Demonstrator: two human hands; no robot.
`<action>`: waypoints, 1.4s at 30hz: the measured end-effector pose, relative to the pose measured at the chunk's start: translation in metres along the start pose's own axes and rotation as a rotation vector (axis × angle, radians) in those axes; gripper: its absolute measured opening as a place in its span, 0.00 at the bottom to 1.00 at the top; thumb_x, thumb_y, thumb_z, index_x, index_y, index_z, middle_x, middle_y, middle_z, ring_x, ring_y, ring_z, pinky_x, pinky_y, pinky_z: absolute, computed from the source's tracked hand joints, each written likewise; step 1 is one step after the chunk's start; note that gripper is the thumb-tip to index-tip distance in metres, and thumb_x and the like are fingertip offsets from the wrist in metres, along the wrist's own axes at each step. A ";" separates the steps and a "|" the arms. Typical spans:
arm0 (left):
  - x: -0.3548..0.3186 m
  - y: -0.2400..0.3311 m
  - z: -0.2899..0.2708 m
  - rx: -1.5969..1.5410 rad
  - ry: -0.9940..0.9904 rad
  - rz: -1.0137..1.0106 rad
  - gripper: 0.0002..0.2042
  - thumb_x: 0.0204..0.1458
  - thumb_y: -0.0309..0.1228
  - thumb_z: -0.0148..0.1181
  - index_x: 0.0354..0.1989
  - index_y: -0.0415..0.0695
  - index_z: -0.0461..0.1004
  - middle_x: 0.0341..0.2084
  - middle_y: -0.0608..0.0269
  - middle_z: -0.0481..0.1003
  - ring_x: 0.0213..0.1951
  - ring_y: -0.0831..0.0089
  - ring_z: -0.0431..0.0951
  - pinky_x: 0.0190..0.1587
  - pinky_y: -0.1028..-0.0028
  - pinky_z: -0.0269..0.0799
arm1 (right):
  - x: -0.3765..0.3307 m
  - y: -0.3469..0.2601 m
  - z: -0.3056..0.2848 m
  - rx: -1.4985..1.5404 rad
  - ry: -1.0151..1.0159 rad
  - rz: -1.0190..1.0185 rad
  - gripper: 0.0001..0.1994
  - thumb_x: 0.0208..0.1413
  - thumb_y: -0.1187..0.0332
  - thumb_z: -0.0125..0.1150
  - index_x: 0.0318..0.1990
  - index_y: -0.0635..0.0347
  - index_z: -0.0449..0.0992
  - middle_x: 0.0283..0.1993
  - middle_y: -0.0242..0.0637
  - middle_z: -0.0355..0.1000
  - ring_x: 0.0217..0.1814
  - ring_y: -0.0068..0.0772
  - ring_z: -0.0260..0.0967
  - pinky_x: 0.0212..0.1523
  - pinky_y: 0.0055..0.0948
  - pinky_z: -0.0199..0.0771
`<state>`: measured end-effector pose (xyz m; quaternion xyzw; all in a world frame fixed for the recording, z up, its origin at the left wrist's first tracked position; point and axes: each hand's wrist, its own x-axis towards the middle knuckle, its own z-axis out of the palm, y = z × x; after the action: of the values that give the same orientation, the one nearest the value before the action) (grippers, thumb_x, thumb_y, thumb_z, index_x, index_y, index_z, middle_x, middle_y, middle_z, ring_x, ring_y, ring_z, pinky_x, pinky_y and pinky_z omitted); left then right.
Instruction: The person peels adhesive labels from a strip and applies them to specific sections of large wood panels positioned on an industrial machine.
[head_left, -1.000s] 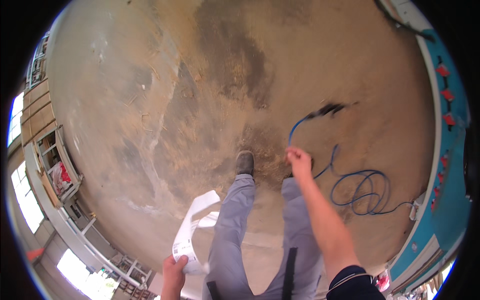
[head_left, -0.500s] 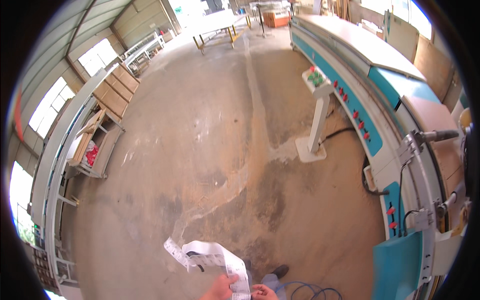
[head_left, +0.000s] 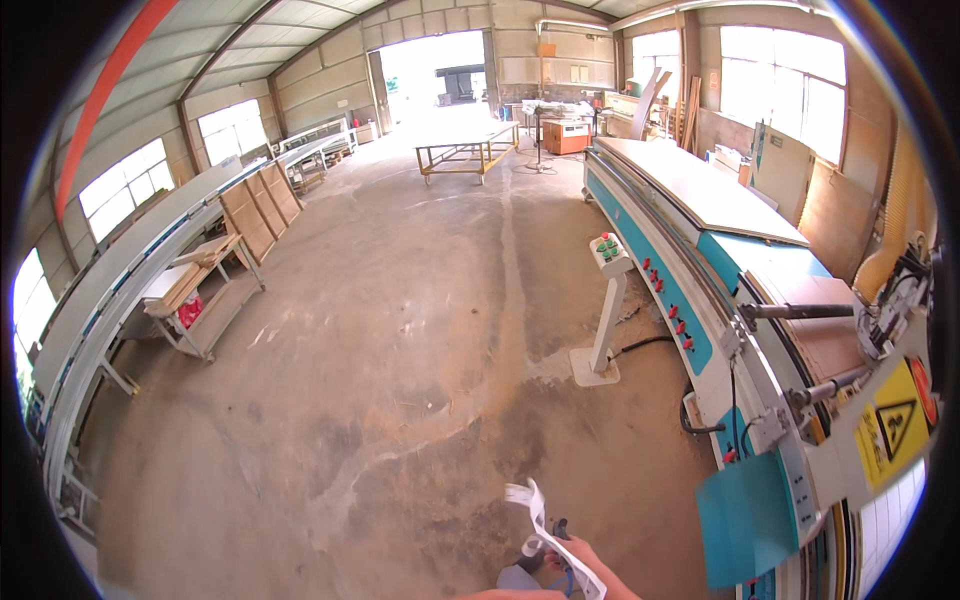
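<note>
A curled white paper strip (head_left: 537,510) hangs low in the picture, in front of my legs. My right hand (head_left: 585,560) is closed at the strip, its fingers partly covered by the paper. Of my left arm only a sliver of skin (head_left: 505,595) shows along the lower edge; the left fingers are hidden or out of the picture. Just beyond the right fingers a small dark thing (head_left: 560,527) sticks up; I cannot tell whether it is held or is part of a shoe. Grey trousers (head_left: 515,578) show beside the strip.
On the right stands a long teal and white machine (head_left: 720,345) with red knobs; a control pedestal (head_left: 605,320) with a cable rises beside it. A wheeled cart (head_left: 212,310) and a long rail bench (head_left: 140,275) line the left. A yellow-framed table (head_left: 463,160) stands far ahead.
The view has tipped up and shifted. The strip has moved rightward in the picture and hangs more upright. My left hand has dropped mostly out of sight.
</note>
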<state>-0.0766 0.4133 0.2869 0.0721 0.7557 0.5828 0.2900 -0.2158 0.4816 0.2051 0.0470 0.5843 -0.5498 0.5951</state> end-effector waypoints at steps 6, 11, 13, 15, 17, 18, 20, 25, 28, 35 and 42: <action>-0.002 0.010 0.078 -0.310 -0.060 -0.091 0.14 0.46 0.40 0.60 0.32 0.41 0.76 0.22 0.68 0.73 0.25 0.78 0.70 0.27 0.72 0.67 | -0.084 0.067 -0.050 0.132 -0.094 0.187 0.07 0.52 0.71 0.53 0.29 0.65 0.75 0.24 0.36 0.72 0.29 0.26 0.70 0.30 0.25 0.70; -0.059 -0.017 0.128 -0.605 0.278 -0.285 0.14 0.48 0.39 0.56 0.37 0.41 0.74 0.27 0.65 0.74 0.29 0.72 0.72 0.31 0.70 0.69 | -0.140 0.117 -0.108 0.511 0.263 -0.130 0.09 0.51 0.69 0.52 0.27 0.69 0.71 0.22 0.44 0.70 0.24 0.39 0.70 0.27 0.33 0.72; -0.089 -0.029 0.137 -0.742 0.509 -0.329 0.15 0.49 0.39 0.54 0.39 0.41 0.73 0.29 0.64 0.74 0.31 0.70 0.73 0.33 0.68 0.70 | -0.173 0.126 -0.134 0.615 0.391 -0.342 0.11 0.52 0.65 0.54 0.25 0.63 0.68 0.17 0.40 0.65 0.19 0.36 0.66 0.21 0.34 0.67; -0.111 -0.039 0.141 -0.829 0.729 -0.336 0.15 0.50 0.38 0.53 0.41 0.41 0.72 0.31 0.63 0.74 0.32 0.67 0.74 0.34 0.67 0.72 | -0.218 0.130 -0.163 0.867 0.349 -0.428 0.15 0.55 0.58 0.53 0.25 0.62 0.68 0.17 0.37 0.63 0.17 0.33 0.64 0.20 0.33 0.65; -0.122 -0.045 0.143 -0.874 0.884 -0.345 0.15 0.51 0.37 0.51 0.43 0.41 0.71 0.33 0.61 0.74 0.34 0.65 0.75 0.36 0.66 0.73 | -0.271 0.137 -0.190 0.842 0.397 -0.436 0.19 0.56 0.52 0.50 0.24 0.59 0.70 0.18 0.35 0.66 0.19 0.32 0.64 0.20 0.31 0.64; -0.119 -0.045 0.146 -0.875 0.925 -0.349 0.15 0.52 0.37 0.50 0.43 0.41 0.71 0.34 0.61 0.74 0.34 0.64 0.75 0.37 0.65 0.73 | -0.295 0.141 -0.209 0.829 0.371 -0.465 0.21 0.57 0.50 0.48 0.24 0.58 0.71 0.19 0.34 0.67 0.19 0.31 0.64 0.19 0.29 0.63; -0.101 -0.038 0.153 -0.866 0.927 -0.316 0.15 0.53 0.36 0.49 0.44 0.40 0.71 0.35 0.60 0.74 0.36 0.63 0.75 0.38 0.65 0.74 | -0.343 0.146 -0.248 0.601 0.578 -0.476 0.25 0.56 0.44 0.46 0.25 0.58 0.72 0.20 0.34 0.68 0.20 0.29 0.64 0.20 0.29 0.63; -0.008 0.030 0.208 -0.714 0.857 -0.381 0.14 0.56 0.36 0.48 0.43 0.39 0.71 0.33 0.59 0.74 0.36 0.65 0.76 0.39 0.68 0.73 | -0.456 0.187 -0.387 0.923 0.908 -0.636 0.28 0.51 0.38 0.48 0.20 0.58 0.67 0.19 0.39 0.68 0.17 0.36 0.67 0.16 0.35 0.68; 0.042 0.081 0.233 -0.500 0.751 -0.395 0.14 0.56 0.37 0.48 0.42 0.38 0.71 0.33 0.59 0.74 0.36 0.65 0.76 0.39 0.69 0.73 | -0.533 0.238 -0.463 1.093 0.958 -0.694 0.28 0.50 0.37 0.50 0.22 0.57 0.65 0.19 0.40 0.67 0.15 0.31 0.64 0.15 0.33 0.65; 0.100 0.113 0.257 -0.628 0.673 -0.447 0.18 0.56 0.37 0.47 0.46 0.33 0.69 0.36 0.55 0.75 0.38 0.63 0.76 0.40 0.66 0.74 | -0.679 0.409 -0.541 1.531 1.368 -0.847 0.25 0.49 0.45 0.58 0.36 0.58 0.59 0.21 0.35 0.59 0.16 0.32 0.61 0.11 0.22 0.63; 0.117 0.074 0.256 -0.682 0.674 -0.412 0.19 0.55 0.37 0.48 0.44 0.30 0.70 0.37 0.51 0.75 0.37 0.61 0.77 0.40 0.67 0.74 | -0.735 0.493 -0.507 1.568 1.629 -0.914 0.20 0.51 0.48 0.58 0.39 0.50 0.60 0.21 0.31 0.59 0.15 0.29 0.60 0.11 0.22 0.64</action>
<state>-0.0557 0.7037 0.2747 -0.3685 0.5727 0.7175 0.1464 0.0188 1.4693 0.3068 0.5147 0.2590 -0.7219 -0.3833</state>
